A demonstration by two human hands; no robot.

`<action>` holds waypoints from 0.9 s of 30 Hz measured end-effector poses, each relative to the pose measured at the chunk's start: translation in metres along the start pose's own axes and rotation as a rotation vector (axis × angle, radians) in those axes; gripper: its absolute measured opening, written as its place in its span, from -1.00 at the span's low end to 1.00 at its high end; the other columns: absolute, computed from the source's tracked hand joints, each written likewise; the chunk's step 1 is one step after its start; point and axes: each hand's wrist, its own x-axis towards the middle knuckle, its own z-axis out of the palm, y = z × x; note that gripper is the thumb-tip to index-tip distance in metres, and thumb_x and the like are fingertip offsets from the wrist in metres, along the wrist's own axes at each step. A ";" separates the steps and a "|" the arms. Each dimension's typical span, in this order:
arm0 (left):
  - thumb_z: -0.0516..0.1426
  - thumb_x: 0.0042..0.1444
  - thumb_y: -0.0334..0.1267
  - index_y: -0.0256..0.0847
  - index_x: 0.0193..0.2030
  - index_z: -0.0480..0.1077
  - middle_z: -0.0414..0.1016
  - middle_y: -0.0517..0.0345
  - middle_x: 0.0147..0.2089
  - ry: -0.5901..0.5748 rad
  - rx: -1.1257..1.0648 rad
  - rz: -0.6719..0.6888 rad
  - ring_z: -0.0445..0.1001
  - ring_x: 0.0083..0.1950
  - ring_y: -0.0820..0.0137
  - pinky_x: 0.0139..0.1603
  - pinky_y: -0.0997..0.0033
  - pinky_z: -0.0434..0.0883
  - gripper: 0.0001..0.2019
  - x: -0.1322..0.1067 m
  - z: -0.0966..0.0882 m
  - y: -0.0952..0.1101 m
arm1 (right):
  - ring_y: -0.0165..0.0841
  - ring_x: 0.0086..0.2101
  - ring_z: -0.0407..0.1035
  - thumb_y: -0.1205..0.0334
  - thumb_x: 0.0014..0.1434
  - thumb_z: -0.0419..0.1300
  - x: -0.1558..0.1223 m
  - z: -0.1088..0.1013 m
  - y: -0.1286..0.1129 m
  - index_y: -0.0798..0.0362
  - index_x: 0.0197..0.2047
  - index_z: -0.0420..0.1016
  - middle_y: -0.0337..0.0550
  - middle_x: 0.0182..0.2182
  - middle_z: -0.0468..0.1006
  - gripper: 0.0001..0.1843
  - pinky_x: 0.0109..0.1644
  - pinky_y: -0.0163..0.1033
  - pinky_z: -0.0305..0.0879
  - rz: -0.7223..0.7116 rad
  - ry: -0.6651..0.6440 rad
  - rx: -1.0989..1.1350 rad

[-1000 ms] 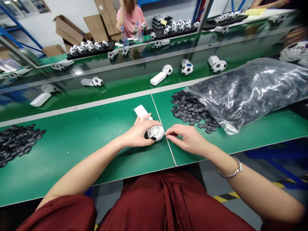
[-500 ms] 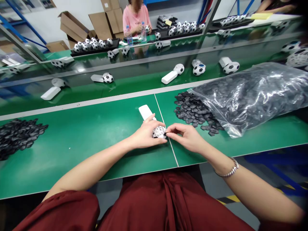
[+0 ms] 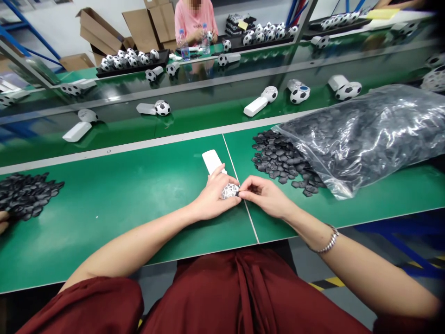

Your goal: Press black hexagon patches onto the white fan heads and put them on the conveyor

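A white hand-held fan with a ball-shaped lattice head [image 3: 230,190] and a flat white handle [image 3: 212,162] lies on the green table [image 3: 121,204]. My left hand [image 3: 212,197] is wrapped round the ball head and holds it down. My right hand [image 3: 264,197] pinches a small dark piece against the right side of the head; the piece is mostly hidden by my fingertips. A heap of black pieces [image 3: 280,157] lies just beyond my right hand.
A clear plastic bag [image 3: 368,134] full of black pieces lies at right. Another pile of black pieces [image 3: 24,195] is at far left, with someone's fingertips [image 3: 3,221] beside it. Football fans [image 3: 158,108] ride the belt behind. A person in pink [image 3: 194,18] sits opposite.
My right hand has closed in on the ball head and now presses at its side. My left hand has wrapped further over the head. The camera shifted slightly.
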 end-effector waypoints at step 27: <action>0.16 -0.04 -0.31 -0.13 -0.10 0.25 0.34 0.09 0.04 -0.160 -0.038 0.153 -0.25 0.38 0.22 0.30 0.03 -0.06 -0.68 0.007 -0.011 -0.009 | -0.41 -0.48 0.26 0.13 0.06 0.19 -0.011 -0.027 -0.004 0.05 -0.46 0.37 -0.25 -0.51 0.40 -0.82 -0.40 -0.30 0.22 -0.052 0.106 -0.352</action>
